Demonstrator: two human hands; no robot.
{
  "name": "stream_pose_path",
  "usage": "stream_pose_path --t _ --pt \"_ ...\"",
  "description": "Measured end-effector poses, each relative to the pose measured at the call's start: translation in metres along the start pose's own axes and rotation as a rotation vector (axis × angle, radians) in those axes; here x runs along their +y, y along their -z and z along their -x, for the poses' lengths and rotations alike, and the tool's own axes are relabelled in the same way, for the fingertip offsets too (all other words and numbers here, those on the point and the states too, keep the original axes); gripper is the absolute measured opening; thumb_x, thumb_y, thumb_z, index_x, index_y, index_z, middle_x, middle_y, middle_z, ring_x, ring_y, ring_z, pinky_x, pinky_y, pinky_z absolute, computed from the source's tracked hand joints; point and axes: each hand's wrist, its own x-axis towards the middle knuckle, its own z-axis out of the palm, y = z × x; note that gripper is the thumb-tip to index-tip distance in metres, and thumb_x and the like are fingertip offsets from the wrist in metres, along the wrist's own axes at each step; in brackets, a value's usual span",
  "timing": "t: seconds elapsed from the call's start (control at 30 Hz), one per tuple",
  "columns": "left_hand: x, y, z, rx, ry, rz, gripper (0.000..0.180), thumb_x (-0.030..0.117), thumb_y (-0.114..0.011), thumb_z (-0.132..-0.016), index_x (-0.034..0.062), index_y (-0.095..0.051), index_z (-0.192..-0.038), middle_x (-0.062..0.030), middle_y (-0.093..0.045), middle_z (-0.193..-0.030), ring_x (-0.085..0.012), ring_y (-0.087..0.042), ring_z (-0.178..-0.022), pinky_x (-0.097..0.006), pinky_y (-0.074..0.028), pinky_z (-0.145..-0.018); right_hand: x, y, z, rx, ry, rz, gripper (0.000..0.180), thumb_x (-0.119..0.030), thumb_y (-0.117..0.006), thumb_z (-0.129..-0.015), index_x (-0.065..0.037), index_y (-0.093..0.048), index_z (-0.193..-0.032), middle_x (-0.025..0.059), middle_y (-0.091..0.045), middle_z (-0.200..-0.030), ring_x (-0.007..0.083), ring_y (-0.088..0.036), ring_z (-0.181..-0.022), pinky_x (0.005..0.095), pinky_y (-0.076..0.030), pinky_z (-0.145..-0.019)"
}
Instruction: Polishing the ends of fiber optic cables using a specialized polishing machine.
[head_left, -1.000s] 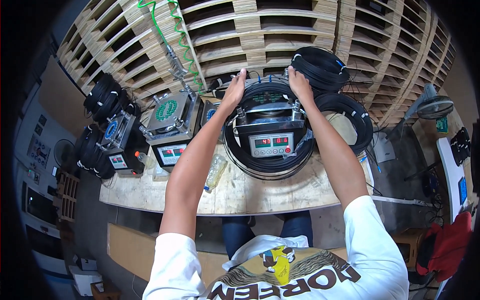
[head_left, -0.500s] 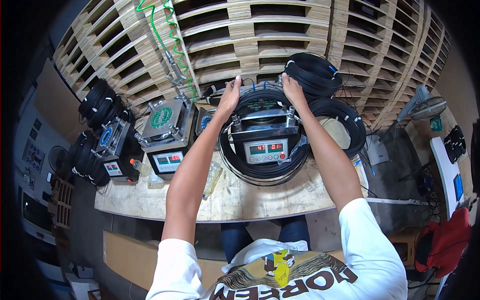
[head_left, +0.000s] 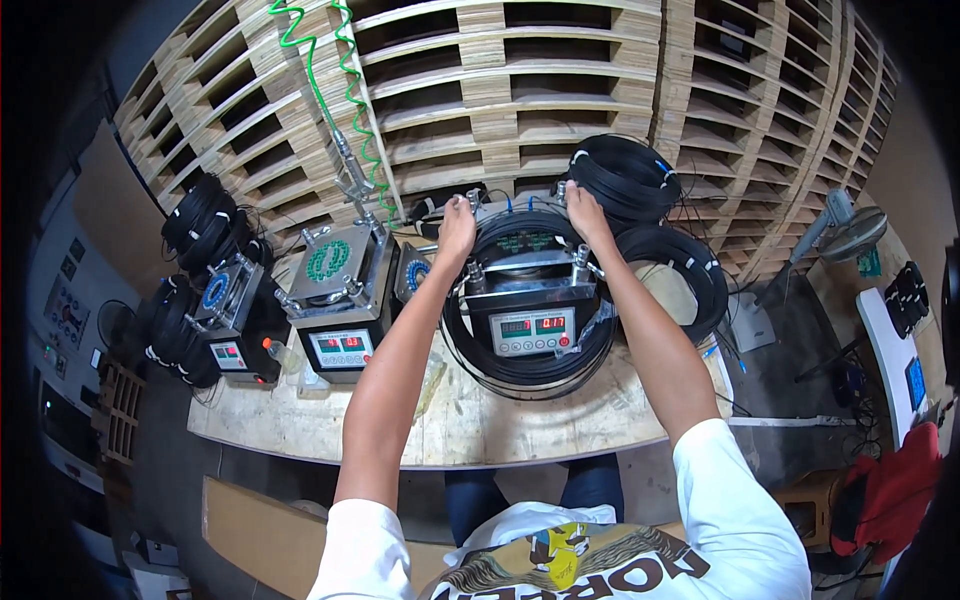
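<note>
In front of me stands a metal fibre polishing machine (head_left: 530,331) with a lit red digital panel, ringed by a coil of black cable (head_left: 470,368). Small blue-tipped connectors (head_left: 531,204) stick up along its far edge. My left hand (head_left: 458,232) is closed at the far left corner, its fingers curled at a metal clamp post (head_left: 475,198). At the far right corner my right hand (head_left: 585,212) closes about another clamp knob (head_left: 562,190). The fingertips of both hands are partly hidden. Two near clamp posts (head_left: 581,258) stand untouched.
Two similar machines, one with a green-dotted top plate (head_left: 326,262) and one with a blue ring (head_left: 215,291), stand left. Black cable coils (head_left: 625,178) lie at the back right. Wooden pallets (head_left: 560,90) wall the back. A green coiled hose (head_left: 320,90) hangs there. A fan (head_left: 850,232) stands right.
The view has tilted, so the bench sits lower in it. Both hands stay at the far corners, with their raised thumbs now lowered. The digits on the panel have changed.
</note>
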Motion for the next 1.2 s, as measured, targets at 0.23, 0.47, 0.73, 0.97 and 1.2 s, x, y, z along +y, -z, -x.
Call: stream_pose_path --t 0.23,0.47,0.73,0.97,1.2 --pt "-0.011 0.006 -0.003 -0.020 -0.066 0.008 0.066 0.048 -0.037 -0.100 0.0031 -0.038 -0.149 -0.0321 -0.055 -0.136 -0.0485 -0.048 -0.131 -0.049 -0.036 -0.110 -0.011 -0.003 0.014 -0.051 -0.004 -0.064 0.070 -0.060 -0.026 -0.102 -0.006 -0.059 -0.131 0.0283 -0.058 -0.133 0.0490 -0.051 -0.127 0.0542 -0.039 -0.107" --pt "-0.010 0.006 0.004 -0.092 -0.043 0.020 0.067 0.049 -0.036 -0.100 0.0024 -0.041 -0.147 -0.0306 -0.056 -0.135 -0.0475 -0.048 -0.131 -0.047 -0.036 -0.110 -0.021 0.002 0.029 -0.007 -0.120 0.076 0.070 -0.063 -0.026 -0.101 -0.010 -0.058 -0.132 0.0296 -0.059 -0.131 0.0486 -0.054 -0.124 0.0557 -0.042 -0.105" --pt "0.005 0.013 0.011 -0.065 -0.086 -0.091 0.065 0.050 -0.031 -0.101 -0.0018 -0.066 -0.117 -0.0321 -0.064 -0.117 -0.0499 -0.056 -0.117 -0.051 -0.041 -0.102 -0.003 -0.002 0.010 -0.076 0.001 -0.035 0.068 -0.059 -0.025 -0.103 -0.007 -0.058 -0.133 0.0284 -0.060 -0.131 0.0485 -0.053 -0.125 0.0554 -0.042 -0.104" --pt "0.019 0.016 0.023 0.039 0.068 -0.169 0.066 0.050 -0.036 -0.101 -0.0038 -0.073 -0.094 -0.0319 -0.068 -0.102 -0.0496 -0.062 -0.105 -0.055 -0.046 -0.092 -0.010 0.000 0.018 -0.034 -0.032 -0.043 0.064 -0.056 -0.029 -0.103 -0.007 -0.061 -0.129 0.0280 -0.061 -0.128 0.0484 -0.052 -0.125 0.0539 -0.041 -0.105" --pt "0.002 0.014 0.016 0.093 -0.015 -0.140 0.056 0.043 -0.047 -0.098 -0.0063 -0.072 -0.090 -0.0322 -0.068 -0.091 -0.0502 -0.065 -0.096 -0.054 -0.048 -0.088 -0.016 0.002 0.026 -0.020 -0.048 -0.070 0.057 -0.053 -0.039 -0.100 -0.006 -0.062 -0.123 0.0268 -0.064 -0.124 0.0480 -0.056 -0.121 0.0523 -0.044 -0.101"
